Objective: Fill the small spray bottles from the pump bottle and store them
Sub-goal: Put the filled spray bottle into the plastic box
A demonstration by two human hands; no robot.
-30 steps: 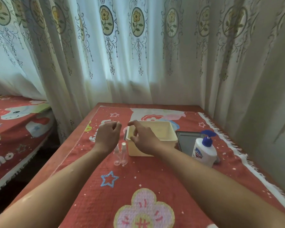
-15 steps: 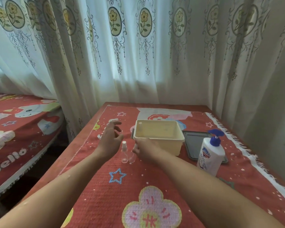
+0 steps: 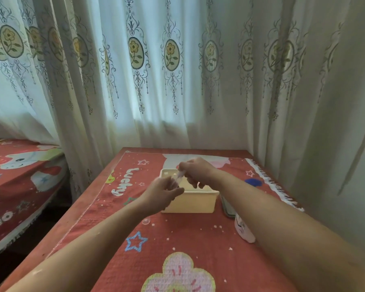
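1. The small spray bottle (image 3: 179, 177) hangs over the cream tub (image 3: 190, 204). Its long axis is tilted, running from the right hand down toward the left, and blur hides which end is the nozzle.
2. The right hand (image 3: 198, 171) pinches its upper end with curled fingers.
3. The left hand (image 3: 163, 193) curls at the lower end. Whether it grips, I cannot tell.
4. A clear cap (image 3: 145, 221) lies on the red cloth (image 3: 177, 239).

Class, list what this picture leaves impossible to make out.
Pump bottle: head view, right forearm covers most.
Small spray bottle: head view, motion-blurred; fill level unreadable.
Left hand: head view, blurred; grip unclear.
Box: head view, right hand hides part of its inside.
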